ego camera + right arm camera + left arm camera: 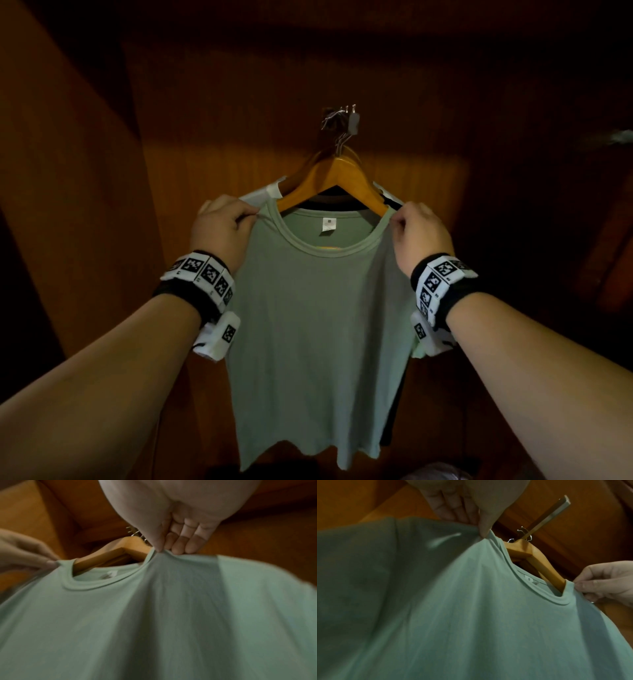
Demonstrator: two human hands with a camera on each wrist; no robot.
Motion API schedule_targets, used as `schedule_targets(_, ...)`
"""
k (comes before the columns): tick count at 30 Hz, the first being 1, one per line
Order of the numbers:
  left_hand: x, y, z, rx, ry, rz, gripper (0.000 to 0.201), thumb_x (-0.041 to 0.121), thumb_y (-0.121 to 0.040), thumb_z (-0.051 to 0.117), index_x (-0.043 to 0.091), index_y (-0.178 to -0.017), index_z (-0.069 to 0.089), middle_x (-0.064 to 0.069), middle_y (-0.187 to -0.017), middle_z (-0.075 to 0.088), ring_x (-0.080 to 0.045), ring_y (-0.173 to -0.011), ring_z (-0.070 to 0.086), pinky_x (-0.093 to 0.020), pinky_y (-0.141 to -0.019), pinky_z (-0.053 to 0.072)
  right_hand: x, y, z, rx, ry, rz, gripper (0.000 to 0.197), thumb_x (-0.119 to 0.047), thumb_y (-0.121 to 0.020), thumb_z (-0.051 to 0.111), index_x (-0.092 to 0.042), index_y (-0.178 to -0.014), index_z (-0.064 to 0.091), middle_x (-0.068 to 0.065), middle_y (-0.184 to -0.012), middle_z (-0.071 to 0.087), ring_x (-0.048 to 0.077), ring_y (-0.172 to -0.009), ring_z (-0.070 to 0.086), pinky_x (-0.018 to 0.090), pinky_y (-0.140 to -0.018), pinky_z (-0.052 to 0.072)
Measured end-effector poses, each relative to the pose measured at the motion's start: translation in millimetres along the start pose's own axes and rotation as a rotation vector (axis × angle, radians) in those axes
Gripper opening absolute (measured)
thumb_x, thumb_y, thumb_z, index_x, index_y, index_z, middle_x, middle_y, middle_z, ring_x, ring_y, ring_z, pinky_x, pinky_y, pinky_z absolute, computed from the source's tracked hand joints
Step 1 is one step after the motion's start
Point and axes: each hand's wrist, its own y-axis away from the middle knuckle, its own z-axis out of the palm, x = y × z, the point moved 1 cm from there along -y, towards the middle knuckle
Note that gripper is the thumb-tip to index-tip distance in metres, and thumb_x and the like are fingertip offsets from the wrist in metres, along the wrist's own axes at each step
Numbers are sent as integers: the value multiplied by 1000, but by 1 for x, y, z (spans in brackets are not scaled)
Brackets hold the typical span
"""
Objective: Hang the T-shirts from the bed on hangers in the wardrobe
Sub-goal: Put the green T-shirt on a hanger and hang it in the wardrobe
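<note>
A pale green T-shirt (318, 325) hangs on a wooden hanger (337, 174) inside the wardrobe, its collar around the hanger's arms. My left hand (222, 226) pinches the shirt's left shoulder beside the collar. My right hand (419, 229) pinches the right shoulder the same way. In the left wrist view my thumb and fingers (483, 524) nip the green T-shirt (471, 615) next to the hanger (537, 562). In the right wrist view the fingers (178, 543) grip the T-shirt (154, 615) at the hanger (109, 555).
Behind the green shirt hang a white garment (263, 193) and a dark one (330, 200) on further hangers. Their hooks crowd on a metal rail end (342, 118). Wooden wardrobe walls (68, 205) close in on both sides.
</note>
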Motion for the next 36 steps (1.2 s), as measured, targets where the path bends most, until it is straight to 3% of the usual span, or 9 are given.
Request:
schedule_targets(7, -18, 43, 17, -139, -53, -37, 10, 18, -96, 65, 18, -101, 74, -1, -102, 56, -22, -101, 51, -31, -89, 40, 7, 31, 10, -36, -174, 94, 12, -24, -99, 62, -13, -100, 58, -1, -94, 62, 22, -83, 60, 33, -73, 47)
schedule_targets(12, -45, 80, 42, -473, -45, -488, 30, 43, -100, 57, 17, -88, 68, -2, -90, 62, -29, -93, 64, -28, -74, 39, 30, 57, 49, -431, -130, 386, 49, -53, -99, 52, -8, -86, 65, 9, -81, 67, 35, -85, 66, 38, -72, 46)
schedule_targets(16, -86, 98, 56, -602, 147, -923, 78, 76, -78, 61, 13, -123, 67, -12, -121, 69, -36, -108, 65, -40, -99, 51, 60, 79, 80, -545, -135, 726, 61, -61, -98, 50, -4, -105, 69, 15, -105, 69, 36, -103, 66, 39, -93, 51)
schedule_targets(18, -107, 110, 62, -578, 222, -1024, 76, 65, -81, 69, 11, -135, 61, -17, -130, 66, -39, -117, 63, -48, -105, 50, 70, 91, 91, -543, -203, 825, 51, -54, -96, 59, -4, -106, 67, 12, -110, 69, 36, -105, 66, 41, -97, 51)
schedule_targets(22, -123, 125, 61, -607, 131, -984, 53, 61, -84, 65, 18, -115, 69, -13, -124, 68, -37, -109, 65, -47, -101, 52, 75, 109, 100, -339, -411, 1030, 65, -43, -83, 78, -5, -131, 55, 12, -126, 65, 34, -108, 63, 34, -87, 44)
schedule_targets(25, -118, 133, 58, -576, 187, -949, 28, 34, -97, 66, 6, -103, 67, -13, -98, 67, -30, -90, 63, -33, -75, 49, 71, 118, 107, -259, -550, 1044, 57, -47, -66, 81, -4, -101, 68, 9, -100, 74, 33, -92, 70, 41, -93, 55)
schedule_targets(27, -118, 141, 58, -504, 226, -963, 24, 30, -93, 73, 7, -93, 65, -10, -85, 65, -27, -78, 59, -29, -61, 40, 64, 124, 104, -277, -483, 994, 40, -43, -74, 74, -7, -90, 71, 11, -87, 74, 33, -83, 71, 44, -89, 58)
schedule_targets(32, -131, 155, 44, -366, 152, -1000, 14, 22, -92, 65, 11, -87, 57, -17, -89, 64, -31, -77, 59, -37, -74, 46, 76, 145, 80, -231, -237, 1040, 30, -29, -94, 57, -2, -100, 66, 17, -95, 67, 36, -83, 63, 33, -72, 45)
schedule_targets(36, -132, 162, 31, -379, 72, -980, 13, 15, -97, 61, 7, -104, 54, -15, -102, 60, -35, -91, 60, -40, -78, 44, 96, 154, 77, -325, -107, 1098, 38, -24, -94, 57, 2, -122, 55, 22, -117, 66, 40, -104, 66, 40, -88, 53)
